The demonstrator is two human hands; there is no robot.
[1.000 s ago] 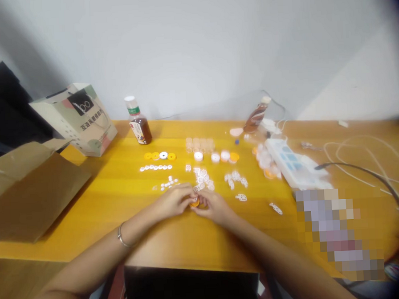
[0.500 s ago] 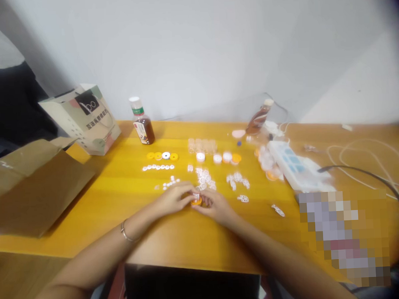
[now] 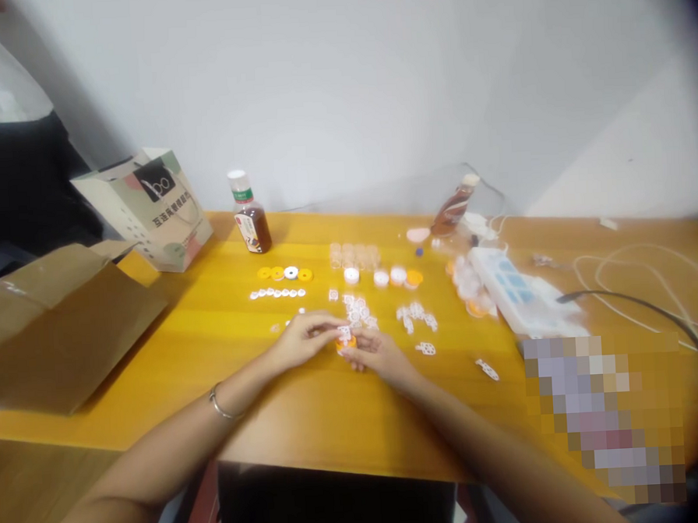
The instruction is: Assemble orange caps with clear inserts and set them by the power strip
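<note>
In the middle of the table, my left hand (image 3: 309,335) pinches a small white cut-out piece with a printed pattern (image 3: 344,333). Just below it, an orange round cap (image 3: 346,344) is gripped by the fingers of my right hand (image 3: 380,355). The piece stands over the cap; whether they are joined, I cannot tell. Beyond my hands lies a pile of white patterned pieces (image 3: 357,312). More such pieces (image 3: 416,314) are to the right. Small white discs (image 3: 277,293) form a row at the left, behind which sit yellow and white rings (image 3: 306,275).
Clear cylinders (image 3: 354,255) and white and orange caps (image 3: 381,278) stand farther back. A dark drink bottle (image 3: 254,227) and a paper bag (image 3: 171,216) are at the left, near a brown cardboard bag (image 3: 65,331). A white power strip (image 3: 505,284) with cables lies right.
My hands have lifted slightly and turned, so the white piece and orange cap between them show more. My left hand now covers more of the small white bits behind it.
</note>
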